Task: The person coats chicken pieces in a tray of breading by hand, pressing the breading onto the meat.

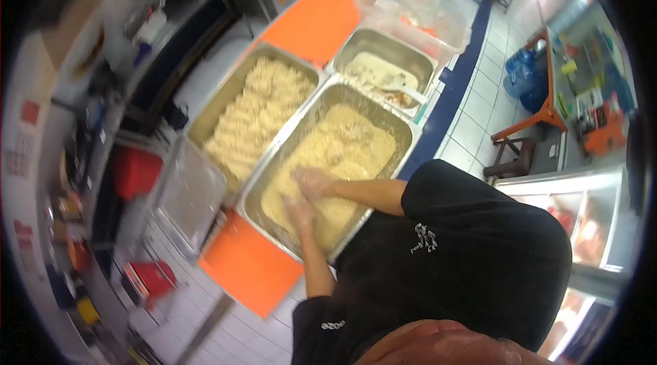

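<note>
My left hand (300, 211) and my right hand (314, 182) are close together in a deep steel pan (254, 195) of pale yellow breading crumbs (328, 154). Both look pale, as if gloved in clear plastic or dusted with crumbs. Their fingertips sink into the crumbs, so what they grip is hidden. Lumps that look like coated food pieces (354, 128) lie in the far half of this pan. Alongside, a second steel pan (205, 131) holds rows of breaded pieces (259, 108). A smaller steel pan (428, 69) contains pale batter (380, 69) and a white-handled utensil (408, 90).
The pans rest on an orange-topped table (251, 265). A clear plastic bin (451, 36) stands at its far end. A clear-looking tray (192, 193) adjoins the left pan. To the right are a dark stool (516, 157), blue water bottles (523, 75) and a lit display case (554, 188).
</note>
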`<state>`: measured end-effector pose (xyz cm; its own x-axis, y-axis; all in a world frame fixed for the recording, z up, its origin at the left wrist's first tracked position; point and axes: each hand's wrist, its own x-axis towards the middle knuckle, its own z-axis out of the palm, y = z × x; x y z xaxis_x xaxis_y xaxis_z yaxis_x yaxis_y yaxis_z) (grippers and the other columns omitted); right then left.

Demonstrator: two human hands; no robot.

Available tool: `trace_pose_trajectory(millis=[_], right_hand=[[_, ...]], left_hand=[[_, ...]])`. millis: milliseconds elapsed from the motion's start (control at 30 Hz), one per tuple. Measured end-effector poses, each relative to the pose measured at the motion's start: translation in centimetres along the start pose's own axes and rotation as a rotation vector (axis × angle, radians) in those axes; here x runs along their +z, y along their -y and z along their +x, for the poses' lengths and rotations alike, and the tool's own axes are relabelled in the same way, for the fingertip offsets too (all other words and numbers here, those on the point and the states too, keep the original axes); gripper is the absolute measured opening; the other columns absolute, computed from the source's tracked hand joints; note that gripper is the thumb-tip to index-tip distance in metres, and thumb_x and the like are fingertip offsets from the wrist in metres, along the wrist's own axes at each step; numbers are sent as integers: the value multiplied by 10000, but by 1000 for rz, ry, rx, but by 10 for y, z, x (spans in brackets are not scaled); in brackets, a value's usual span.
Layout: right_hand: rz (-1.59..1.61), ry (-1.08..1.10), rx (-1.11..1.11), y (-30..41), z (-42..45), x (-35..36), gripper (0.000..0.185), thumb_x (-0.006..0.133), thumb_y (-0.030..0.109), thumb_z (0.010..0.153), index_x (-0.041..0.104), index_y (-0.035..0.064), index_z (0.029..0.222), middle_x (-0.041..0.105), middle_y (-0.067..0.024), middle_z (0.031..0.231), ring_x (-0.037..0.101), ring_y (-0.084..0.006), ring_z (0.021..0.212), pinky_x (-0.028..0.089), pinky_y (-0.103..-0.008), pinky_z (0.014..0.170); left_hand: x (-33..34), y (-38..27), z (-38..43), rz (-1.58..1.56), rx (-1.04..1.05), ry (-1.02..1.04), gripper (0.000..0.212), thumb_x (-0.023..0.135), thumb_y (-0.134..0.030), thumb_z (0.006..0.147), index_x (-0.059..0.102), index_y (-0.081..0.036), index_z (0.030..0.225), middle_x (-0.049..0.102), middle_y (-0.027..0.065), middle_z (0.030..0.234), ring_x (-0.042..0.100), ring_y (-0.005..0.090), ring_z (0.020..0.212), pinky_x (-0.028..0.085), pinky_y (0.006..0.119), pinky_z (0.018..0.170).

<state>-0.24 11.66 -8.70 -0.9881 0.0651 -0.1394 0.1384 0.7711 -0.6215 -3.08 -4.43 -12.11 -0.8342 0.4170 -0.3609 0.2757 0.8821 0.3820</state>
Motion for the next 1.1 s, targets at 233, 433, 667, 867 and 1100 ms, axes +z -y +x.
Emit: trace_pose_trajectory(millis=[233, 433, 667, 867, 1100], right_hand=[[284, -145, 326, 1, -23, -26, 523, 671, 435, 866, 726, -11, 1134, 747, -278, 1061, 742, -413, 985, 576, -479, 828], [481, -339, 416, 33, -80, -45, 619, 645, 556, 890, 746, -55, 892, 729, -298, 851, 733, -440, 787, 561, -517, 673], [283, -196, 460, -3, -67, -17, 578, 610, 509, 903, 761, -44, 974, 733, -315, 948, 731, -475, 850, 562, -516, 787], [500, -248, 571, 15, -53, -41, 667, 582, 615, 906, 757, -29, 916, 716, -311, 885, 711, -480, 827, 547, -546, 757], [283, -191, 484, -14, -51, -11, 685, 573, 644, 910, 766, -14, 932, 749, -264, 920, 719, -442, 858, 550, -518, 798]], left_hand=[[0, -50, 6, -963, -276, 24, 620, 373, -443, 1116, 510, 36, 1485, 601, 202, 1434, 598, 344, 1248, 381, 403, 1151], [0, -97, -26, -1234, -478, 34, 669, 316, -500, 1125, 546, 53, 1421, 614, 223, 1367, 593, 350, 1174, 455, 421, 1038], [10, -92, -38, -1071, -352, 38, 725, 335, -557, 1118, 555, 60, 1429, 640, 224, 1346, 597, 357, 1188, 440, 419, 1070], [-5, -103, -40, -1187, -351, -95, 815, 331, -655, 1088, 586, 42, 1424, 653, 206, 1379, 596, 351, 1259, 434, 420, 1094], [19, -83, -26, -430, 69, -183, 540, 466, -517, 1075, 691, -67, 1271, 744, 201, 1171, 717, 379, 1062, 580, 465, 899]])
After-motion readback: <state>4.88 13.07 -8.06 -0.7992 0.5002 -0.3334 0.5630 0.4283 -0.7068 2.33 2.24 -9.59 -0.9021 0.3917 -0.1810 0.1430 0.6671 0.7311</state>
